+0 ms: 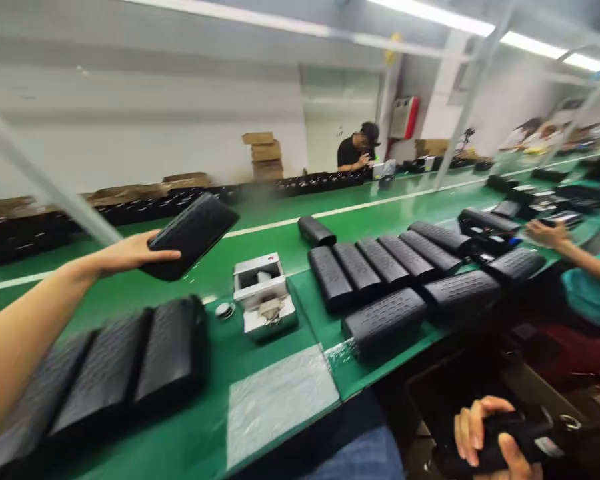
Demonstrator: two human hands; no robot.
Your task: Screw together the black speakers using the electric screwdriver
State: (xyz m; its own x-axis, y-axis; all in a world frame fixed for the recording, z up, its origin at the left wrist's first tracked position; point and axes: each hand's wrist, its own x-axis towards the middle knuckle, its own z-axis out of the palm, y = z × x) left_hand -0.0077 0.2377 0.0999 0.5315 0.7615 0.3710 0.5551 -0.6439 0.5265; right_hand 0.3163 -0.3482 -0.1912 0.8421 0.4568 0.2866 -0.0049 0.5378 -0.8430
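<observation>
My left hand (135,255), arm stretched out at the left, is closed on the end of a black plastic case (193,233), lifted and tilted above the green bench. The thumb lies across its near face; the other fingers are mostly hidden. At the lower right, below the bench edge, my right hand (490,433) curls around a dark case (515,433) with a small pale label. Much of that case is lost in shadow. Under my left arm several black textured cases (173,350) lie side by side on the bench.
A white box (263,290) with small parts and a round silver item (225,311) stand mid-bench, near a translucent sheet (283,403). More black cases (380,263) lie to the right. A co-worker's hand (550,232) is at far right; another person (355,150) sits opposite.
</observation>
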